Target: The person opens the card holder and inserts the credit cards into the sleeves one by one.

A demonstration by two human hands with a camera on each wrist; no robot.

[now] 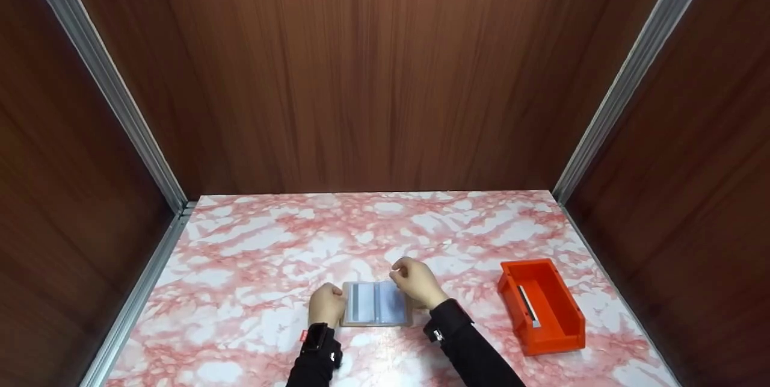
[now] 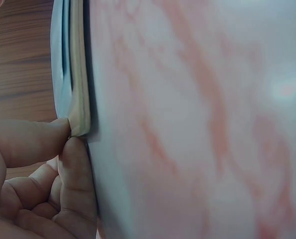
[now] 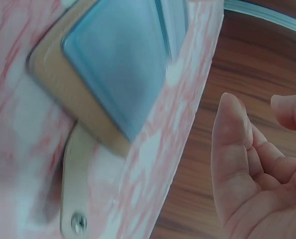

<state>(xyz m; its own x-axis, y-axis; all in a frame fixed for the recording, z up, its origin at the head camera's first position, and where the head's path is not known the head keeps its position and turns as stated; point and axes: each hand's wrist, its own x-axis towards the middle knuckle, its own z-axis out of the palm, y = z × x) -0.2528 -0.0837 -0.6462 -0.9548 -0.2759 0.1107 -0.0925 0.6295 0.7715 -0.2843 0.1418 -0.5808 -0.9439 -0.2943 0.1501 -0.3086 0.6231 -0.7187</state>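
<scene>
An opened card holder lies on the table, with a tan cover and clear bluish plastic sleeves. From its right side a strap with a metal snap sticks out, visible in the right wrist view. My left hand pinches the left edge of the cover between thumb and index finger. Above the right-hand sleeves hovers my right hand, thumb and index finger apart, the other fingers loosely bent. Nothing shows between them in the right wrist view.
To the right stands an orange bin with a thin black-and-white flat item leaning against its inner left side. A small red tag shows beside the left wrist. Brown wood-grain panels enclose the marbled table.
</scene>
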